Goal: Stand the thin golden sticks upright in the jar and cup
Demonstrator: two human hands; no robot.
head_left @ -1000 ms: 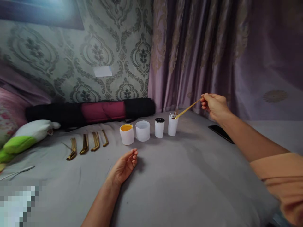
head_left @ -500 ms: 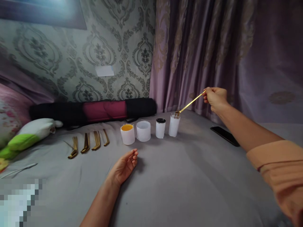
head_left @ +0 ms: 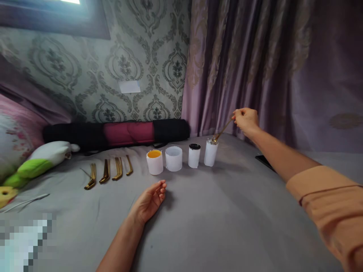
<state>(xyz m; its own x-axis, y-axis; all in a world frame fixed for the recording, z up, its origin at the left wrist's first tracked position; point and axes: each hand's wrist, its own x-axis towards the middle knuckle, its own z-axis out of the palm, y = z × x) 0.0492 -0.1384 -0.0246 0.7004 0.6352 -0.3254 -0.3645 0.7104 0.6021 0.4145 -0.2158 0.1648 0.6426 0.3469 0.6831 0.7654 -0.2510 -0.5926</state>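
Observation:
Between the fingertips of my right hand [head_left: 246, 120] is a thin gold-coloured stick [head_left: 225, 129]. It slants down to the mouth of a tall white-wrapped jar [head_left: 210, 154], whose rim looks like clear glass. Gold-coloured pieces show at the rim; how far the stick goes in is unclear. To the left stand a narrow white container with a black inside [head_left: 194, 158], a wide pale container [head_left: 174, 160] and a white container with an orange-yellow inside [head_left: 154, 165]. My left hand [head_left: 150, 202] rests on the grey sheet, palm showing, fingers loosely curled, with nothing in it.
Small groups of bent gold-coloured sticks [head_left: 117, 169] lie on the grey sheet [head_left: 198, 226] at left. Behind are a black and maroon roll [head_left: 129, 132], a plush toy [head_left: 42, 160] and purple curtains [head_left: 255, 56]. A black phone [head_left: 263, 161] is partly hidden by my right forearm.
My right hand has moved left, towards the tall jar, and the stick now slants more steeply at its rim. My left hand stays on the sheet. The view has shifted slightly.

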